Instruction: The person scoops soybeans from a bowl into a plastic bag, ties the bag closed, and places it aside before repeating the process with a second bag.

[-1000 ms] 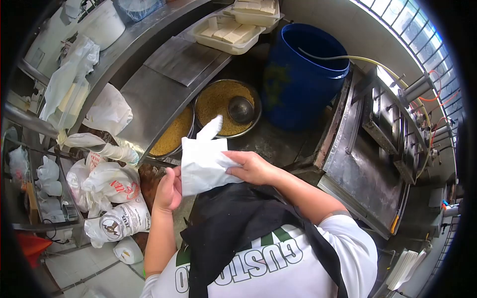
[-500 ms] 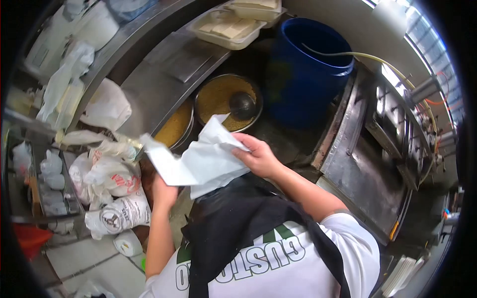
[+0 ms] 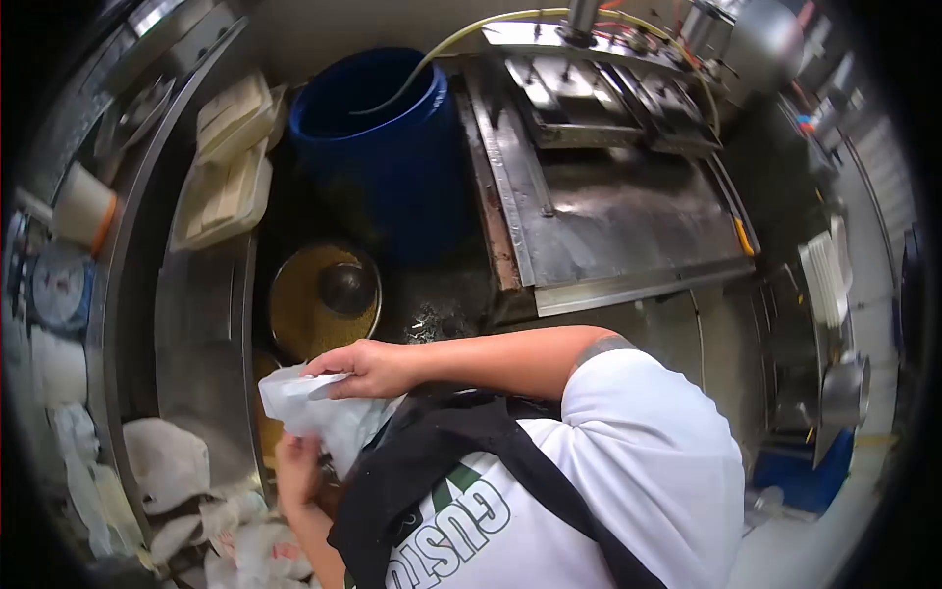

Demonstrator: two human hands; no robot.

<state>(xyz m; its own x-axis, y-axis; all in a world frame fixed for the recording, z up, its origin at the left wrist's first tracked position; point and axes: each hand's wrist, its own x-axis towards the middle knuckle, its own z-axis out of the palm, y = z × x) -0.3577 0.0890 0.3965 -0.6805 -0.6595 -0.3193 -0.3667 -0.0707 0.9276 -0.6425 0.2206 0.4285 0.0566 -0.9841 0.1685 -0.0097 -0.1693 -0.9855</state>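
Note:
A thin, crumpled white sheet (image 3: pixel 339 422), either plastic or cloth, lies folded between my two hands in front of the black apron (image 3: pixel 432 442). My right hand (image 3: pixel 368 368) pinches its upper edge, thumb and fingers closed over the material. At the lower left edge is my left hand (image 3: pixel 299 469), its fingers blurred and partly hidden but seemingly closed on the sheet. Just beyond my hands stands a round metal bowl (image 3: pixel 294 304) of yellow, grainy food, with a smaller dark metal bowl (image 3: pixel 346 288) resting in it.
A large blue barrel (image 3: pixel 392 187) with a yellowish hose (image 3: pixel 461 34) stands ahead. To the right is a metal press (image 3: pixel 638 206). On the left, a steel counter (image 3: pixel 196 324) bears tubs of pale slabs (image 3: pixel 231 191). White bags (image 3: pixel 255 555) lie at lower left.
My view has swung to the right, so the barrel and press appear further left. The white sheet is more bunched, and my hands are closer together.

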